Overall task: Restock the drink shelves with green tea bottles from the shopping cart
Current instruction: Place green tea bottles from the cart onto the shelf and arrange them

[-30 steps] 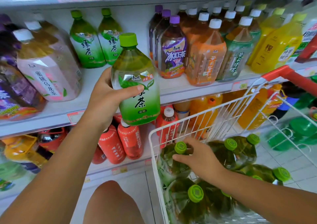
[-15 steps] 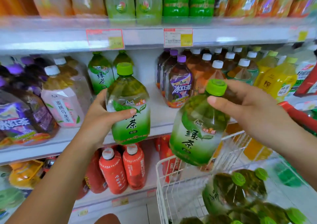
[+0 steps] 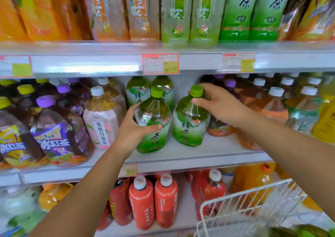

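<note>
Clasping in the left grip point(image 3: 134, 130) a faceted clear-plastic green tea bottle point(image 3: 154, 110). Pinching in the right grip point(image 3: 221, 104) the ridged cap point(image 3: 196, 91) of a second bottle point(image 3: 188, 127).

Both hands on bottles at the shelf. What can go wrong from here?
The right hand holds the right green tea bottle only at its cap, and it leans; released early, it may tip.
The left green tea bottle, gripped by the left hand, is near the shelf lip; left there, it could fall.
The right hand crowds the purple-capped bottle and may knock it.
</note>
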`<action>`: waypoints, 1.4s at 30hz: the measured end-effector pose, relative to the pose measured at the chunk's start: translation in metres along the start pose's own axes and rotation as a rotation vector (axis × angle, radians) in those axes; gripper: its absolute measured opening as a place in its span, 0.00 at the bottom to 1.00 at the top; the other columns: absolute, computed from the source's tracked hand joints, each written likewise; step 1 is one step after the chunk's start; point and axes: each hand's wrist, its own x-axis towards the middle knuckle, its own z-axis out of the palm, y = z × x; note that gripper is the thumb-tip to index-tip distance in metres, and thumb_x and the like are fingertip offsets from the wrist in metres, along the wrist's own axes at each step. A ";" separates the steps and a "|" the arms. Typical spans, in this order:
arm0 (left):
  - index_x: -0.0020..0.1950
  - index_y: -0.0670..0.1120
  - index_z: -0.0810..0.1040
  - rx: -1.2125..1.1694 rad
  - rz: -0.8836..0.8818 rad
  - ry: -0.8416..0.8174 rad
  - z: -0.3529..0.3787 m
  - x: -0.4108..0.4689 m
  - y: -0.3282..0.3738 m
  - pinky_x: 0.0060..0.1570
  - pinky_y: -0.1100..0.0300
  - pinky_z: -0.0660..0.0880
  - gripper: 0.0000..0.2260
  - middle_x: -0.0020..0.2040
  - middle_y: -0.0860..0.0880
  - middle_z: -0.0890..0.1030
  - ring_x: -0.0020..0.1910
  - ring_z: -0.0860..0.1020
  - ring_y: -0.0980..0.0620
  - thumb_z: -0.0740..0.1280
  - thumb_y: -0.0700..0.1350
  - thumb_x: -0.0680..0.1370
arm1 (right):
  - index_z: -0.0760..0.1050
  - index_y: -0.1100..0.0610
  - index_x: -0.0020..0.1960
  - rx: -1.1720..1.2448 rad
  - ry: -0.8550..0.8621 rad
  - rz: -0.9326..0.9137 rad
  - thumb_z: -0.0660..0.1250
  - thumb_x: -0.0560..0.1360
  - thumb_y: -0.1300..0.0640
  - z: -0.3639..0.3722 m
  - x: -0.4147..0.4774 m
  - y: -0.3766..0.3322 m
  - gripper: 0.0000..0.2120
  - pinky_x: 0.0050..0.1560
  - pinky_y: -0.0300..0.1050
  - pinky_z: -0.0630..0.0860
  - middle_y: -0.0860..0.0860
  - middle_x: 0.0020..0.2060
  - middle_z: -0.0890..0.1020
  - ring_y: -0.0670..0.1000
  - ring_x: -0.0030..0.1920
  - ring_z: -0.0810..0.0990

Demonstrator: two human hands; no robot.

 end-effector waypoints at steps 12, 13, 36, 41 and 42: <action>0.77 0.57 0.56 0.248 -0.033 0.001 -0.017 0.022 -0.035 0.69 0.53 0.68 0.44 0.73 0.57 0.69 0.70 0.69 0.56 0.78 0.52 0.69 | 0.53 0.44 0.76 0.241 0.212 0.295 0.71 0.67 0.37 0.066 -0.014 0.051 0.44 0.71 0.51 0.65 0.48 0.71 0.69 0.48 0.69 0.70; 0.79 0.54 0.53 0.308 0.011 0.043 -0.016 0.015 -0.040 0.72 0.52 0.65 0.45 0.75 0.56 0.66 0.72 0.66 0.56 0.77 0.52 0.70 | 0.48 0.44 0.76 0.248 0.241 0.291 0.76 0.64 0.40 0.082 -0.028 0.056 0.51 0.71 0.51 0.65 0.48 0.71 0.68 0.48 0.70 0.68; 0.77 0.60 0.53 0.653 0.193 0.185 -0.015 -0.005 -0.071 0.48 0.46 0.79 0.35 0.60 0.49 0.81 0.54 0.82 0.45 0.60 0.67 0.72 | 0.44 0.52 0.79 -0.322 0.363 0.486 0.70 0.74 0.46 0.099 0.073 0.118 0.44 0.55 0.53 0.73 0.64 0.61 0.77 0.65 0.59 0.76; 0.76 0.62 0.55 0.656 0.186 0.200 -0.014 -0.005 -0.071 0.49 0.47 0.79 0.34 0.62 0.51 0.80 0.55 0.81 0.45 0.61 0.66 0.73 | 0.46 0.56 0.77 -0.150 0.359 0.546 0.67 0.77 0.51 0.103 0.090 0.123 0.39 0.62 0.54 0.69 0.64 0.63 0.75 0.64 0.63 0.74; 0.76 0.62 0.55 0.660 0.181 0.200 -0.014 -0.004 -0.072 0.49 0.46 0.79 0.34 0.62 0.50 0.80 0.55 0.81 0.45 0.61 0.66 0.72 | 0.46 0.56 0.77 -0.154 0.365 0.549 0.66 0.77 0.50 0.105 0.091 0.125 0.39 0.63 0.55 0.69 0.65 0.63 0.74 0.64 0.63 0.73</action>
